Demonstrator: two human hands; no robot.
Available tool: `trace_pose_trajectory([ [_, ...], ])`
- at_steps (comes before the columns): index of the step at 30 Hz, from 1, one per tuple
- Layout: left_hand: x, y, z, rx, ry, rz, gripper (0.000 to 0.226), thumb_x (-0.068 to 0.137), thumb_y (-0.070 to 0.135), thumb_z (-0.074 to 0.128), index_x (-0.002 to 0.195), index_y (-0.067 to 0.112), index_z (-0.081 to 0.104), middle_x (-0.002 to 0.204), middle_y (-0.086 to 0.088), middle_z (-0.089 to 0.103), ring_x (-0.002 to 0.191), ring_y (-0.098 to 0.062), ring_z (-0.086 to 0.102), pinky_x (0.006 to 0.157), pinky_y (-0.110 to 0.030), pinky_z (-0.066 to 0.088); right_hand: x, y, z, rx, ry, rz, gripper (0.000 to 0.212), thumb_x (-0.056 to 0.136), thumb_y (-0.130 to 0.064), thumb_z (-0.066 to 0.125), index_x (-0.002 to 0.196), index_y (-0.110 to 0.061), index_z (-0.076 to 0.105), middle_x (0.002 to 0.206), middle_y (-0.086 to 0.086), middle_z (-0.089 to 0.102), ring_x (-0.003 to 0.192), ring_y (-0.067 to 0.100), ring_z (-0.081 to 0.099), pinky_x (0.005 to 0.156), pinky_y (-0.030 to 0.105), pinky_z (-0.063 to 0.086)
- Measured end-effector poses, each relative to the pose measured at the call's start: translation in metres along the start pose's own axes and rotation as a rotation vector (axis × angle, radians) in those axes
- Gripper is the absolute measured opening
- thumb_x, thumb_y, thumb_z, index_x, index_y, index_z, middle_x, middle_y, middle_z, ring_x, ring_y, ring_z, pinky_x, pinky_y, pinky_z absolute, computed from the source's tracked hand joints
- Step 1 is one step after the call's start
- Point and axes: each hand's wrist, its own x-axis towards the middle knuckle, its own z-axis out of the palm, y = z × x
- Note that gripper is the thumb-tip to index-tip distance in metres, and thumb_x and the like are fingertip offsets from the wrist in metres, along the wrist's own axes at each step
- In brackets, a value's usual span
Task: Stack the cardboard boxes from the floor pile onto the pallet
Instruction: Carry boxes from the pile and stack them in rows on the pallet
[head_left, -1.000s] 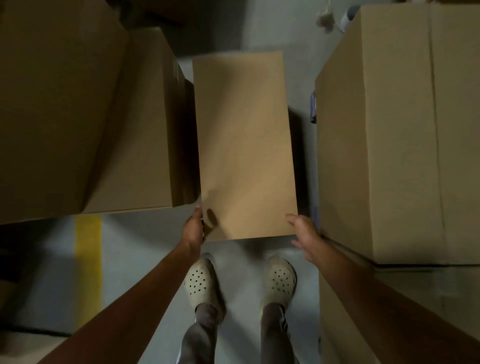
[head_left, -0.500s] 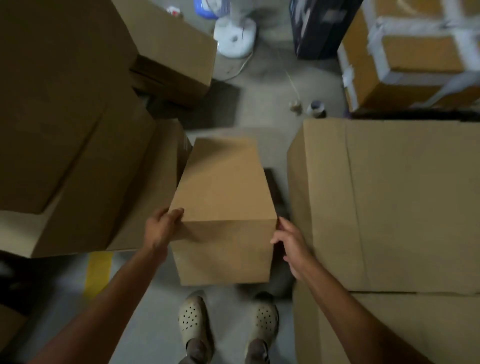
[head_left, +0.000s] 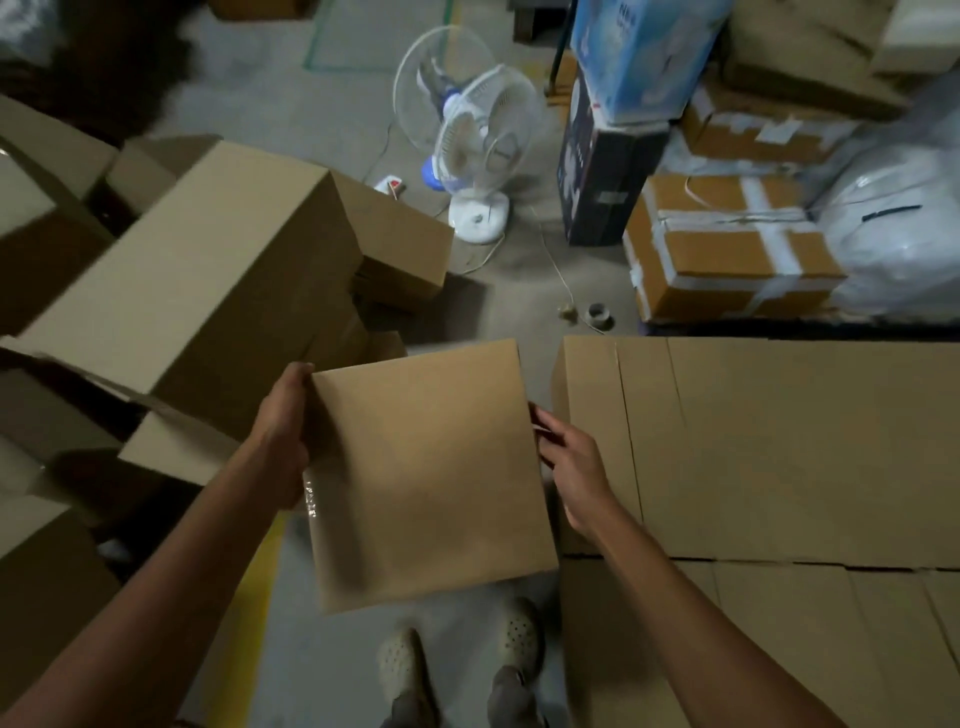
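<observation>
**Box up and turned, just beside the pallet stack**

Since half a second ago the carried box (head_left: 431, 467) has come up and tipped, so its broad face now looks at the camera and hides most of the shoes (head_left: 402, 662); the view has lifted too, bringing a white fan (head_left: 478, 150) into sight beyond the far corner of the pallet stack (head_left: 779, 441). The box hangs in the air just beside that stack, with a narrow gap between its right edge and the stack's near wall. The left hand (head_left: 283, 441) grasps the edge farthest from the stack, its fingers curled over the upper corner, probably to carry the weight and steer. The right hand (head_left: 571, 462) lies on the edge nearest the stack with its fingers nearly straight, pressing rather than wrapping, likely to squeeze the box between both palms. The floor pile (head_left: 197, 291) it seems to have come from lies on the far side of the box from the stack. The stack's top is flat and closely packed, so the box most likely goes up onto it; the pressing hand sits in the gap and could be pinched if the box swings across first.
</observation>
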Motion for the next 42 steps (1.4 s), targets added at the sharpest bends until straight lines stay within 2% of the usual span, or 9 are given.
trace_pose_trajectory([
  [3, -0.047, 0.016, -0.034, -0.009, -0.012, 0.019, 0.038, 0.079, 0.057, 0.064, 0.091, 0.021, 0.067, 0.089, -0.007, 0.065, 0.087, -0.026, 0.060, 0.080, -0.037, 0.046, -0.056, -0.023, 0.008, -0.013, 0.056, -0.177, 0.062, 0.100, 0.001, 0.053, 0.153, -0.026, 0.036, 0.133, -0.005, 0.059, 0.117, 0.001, 0.061, 0.083, 0.015, 0.053],
  [7, -0.099, 0.011, -0.080, -0.098, -0.075, 0.048, 0.034, 0.083, 0.051, 0.063, 0.069, 0.022, 0.052, 0.070, -0.004, 0.049, 0.069, -0.021, 0.050, 0.071, -0.033, 0.039, -0.129, -0.031, 0.031, -0.065, 0.229, -0.297, 0.070, 0.099, -0.013, 0.060, 0.157, -0.030, 0.024, 0.133, -0.001, 0.059, 0.108, 0.000, 0.065, 0.076, 0.017, 0.055],
  [13, -0.158, -0.018, -0.157, -0.183, -0.208, 0.106, 0.034, 0.070, 0.055, 0.069, 0.067, 0.024, 0.057, 0.066, 0.000, 0.050, 0.066, -0.018, 0.052, 0.064, -0.032, 0.040, -0.216, -0.026, 0.067, -0.038, 0.189, 0.175, 0.092, 0.078, -0.087, 0.048, 0.142, -0.022, 0.054, 0.129, 0.009, 0.065, 0.115, 0.031, 0.062, 0.096, 0.042, 0.050],
  [19, -0.207, -0.031, -0.226, -0.202, -0.319, 0.209, 0.032, 0.070, 0.057, 0.065, 0.079, 0.026, 0.060, 0.079, -0.001, 0.052, 0.085, -0.019, 0.051, 0.073, -0.037, 0.038, -0.310, 0.010, 0.083, 0.402, 0.221, 0.327, 0.058, 0.086, -0.050, 0.073, 0.121, -0.005, 0.070, 0.087, 0.013, 0.077, 0.084, 0.030, 0.071, 0.059, 0.032, 0.058],
  [23, -0.242, -0.039, -0.248, -0.351, -0.429, 0.238, 0.023, 0.071, 0.050, 0.061, 0.081, 0.029, 0.061, 0.088, 0.001, 0.052, 0.101, -0.019, 0.047, 0.086, -0.041, 0.038, -0.367, 0.001, 0.078, 0.735, 0.179, 0.268, 0.046, 0.086, -0.043, 0.074, 0.117, -0.009, 0.069, 0.104, 0.020, 0.073, 0.104, 0.038, 0.065, 0.086, 0.051, 0.056],
  [27, -0.286, -0.052, -0.239, -0.494, -0.592, 0.320, 0.022, 0.088, 0.038, 0.047, 0.104, 0.026, 0.058, 0.084, 0.003, 0.063, 0.083, -0.015, 0.059, 0.078, -0.032, 0.046, -0.417, -0.034, 0.069, 0.853, -0.012, 0.186, 0.050, 0.084, -0.050, 0.069, 0.119, -0.014, 0.069, 0.124, 0.023, 0.065, 0.116, 0.050, 0.054, 0.094, 0.079, 0.036],
  [33, -0.345, -0.067, -0.225, -0.410, -0.658, 0.456, 0.024, 0.061, 0.018, 0.069, 0.081, 0.019, 0.082, 0.086, 0.001, 0.076, 0.082, -0.016, 0.071, 0.076, -0.030, 0.059, -0.480, -0.067, 0.018, 0.743, -0.039, -0.003, 0.040, 0.072, -0.042, 0.071, 0.097, -0.012, 0.073, 0.114, 0.018, 0.073, 0.115, 0.044, 0.059, 0.100, 0.077, 0.030],
  [38, -0.409, -0.091, -0.198, 0.175, -0.525, 1.020, 0.052, 0.098, -0.001, 0.035, 0.097, 0.030, 0.076, 0.089, 0.013, 0.076, 0.093, -0.029, 0.068, 0.078, -0.045, 0.055, -0.537, -0.062, -0.054, 0.633, 0.033, -0.096, 0.028, 0.071, -0.043, 0.071, 0.084, -0.018, 0.067, 0.091, 0.011, 0.069, 0.103, 0.036, 0.060, 0.102, 0.072, 0.031],
  [42, -0.474, -0.101, -0.165, 0.083, -0.747, 0.978, 0.061, 0.097, -0.010, 0.036, 0.137, 0.032, 0.056, 0.118, 0.004, 0.071, 0.111, -0.017, 0.067, 0.093, -0.040, 0.050, -0.581, -0.049, -0.108, 0.597, 0.089, -0.127, 0.029, 0.073, -0.041, 0.071, 0.092, -0.019, 0.067, 0.095, 0.012, 0.069, 0.101, 0.037, 0.062, 0.102, 0.072, 0.032],
])
